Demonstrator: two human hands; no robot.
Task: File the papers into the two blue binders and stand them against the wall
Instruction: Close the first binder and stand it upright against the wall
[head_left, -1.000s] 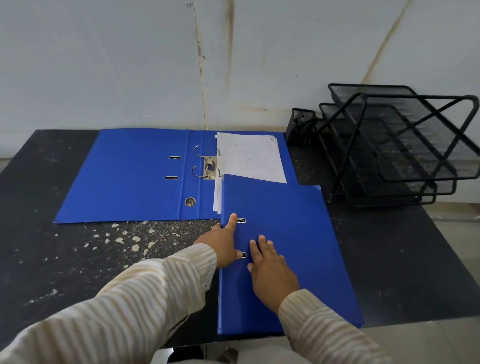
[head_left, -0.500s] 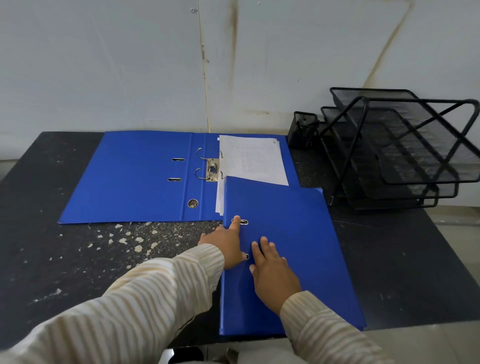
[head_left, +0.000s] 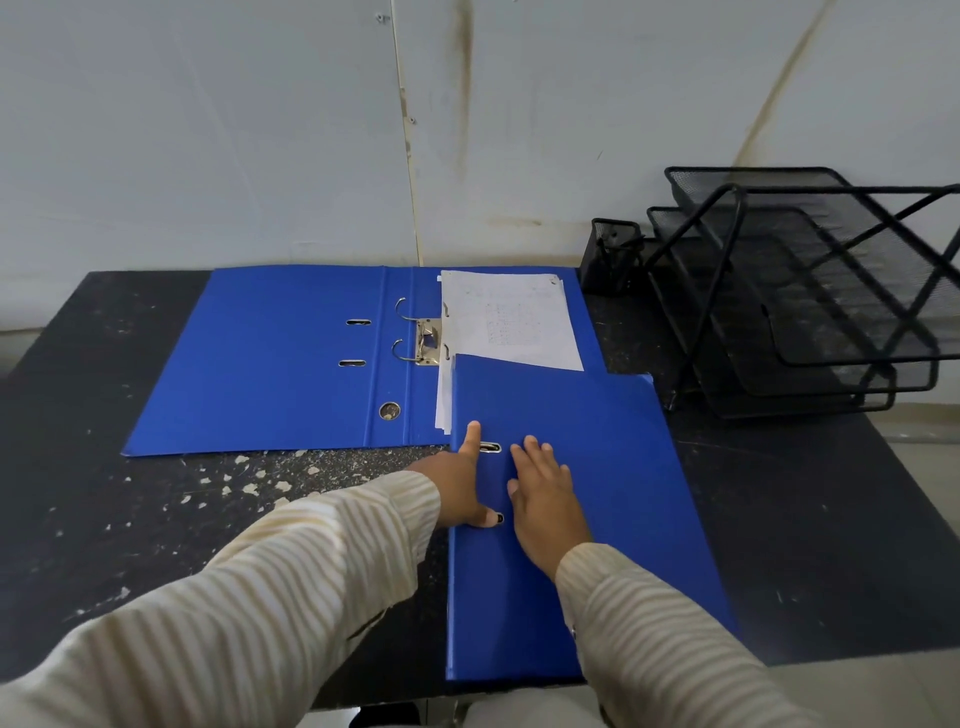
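Observation:
A closed blue binder (head_left: 613, 467) lies flat at the table's front, and its far end overlaps the right half of an open blue binder (head_left: 270, 364). The open binder lies flat near the wall with its metal rings (head_left: 423, 338) apart. White papers (head_left: 514, 322) rest on its right side, partly hidden under the closed binder. My left hand (head_left: 460, 483) sits at the closed binder's left edge, with the index finger and thumb spread by the two cover slots. My right hand (head_left: 545, 499) lies flat on the cover, fingers apart.
A black mesh tray rack (head_left: 810, 312) stands at the back right, and a small black mesh pen holder (head_left: 613, 254) beside it against the wall (head_left: 260, 130). The dark table (head_left: 104, 467) is speckled with pale chips. The closed binder's near end reaches the table's front edge.
My right hand has slid slightly farther up the closed binder's cover. My left hand stays at the left edge. Both binders lie where they were.

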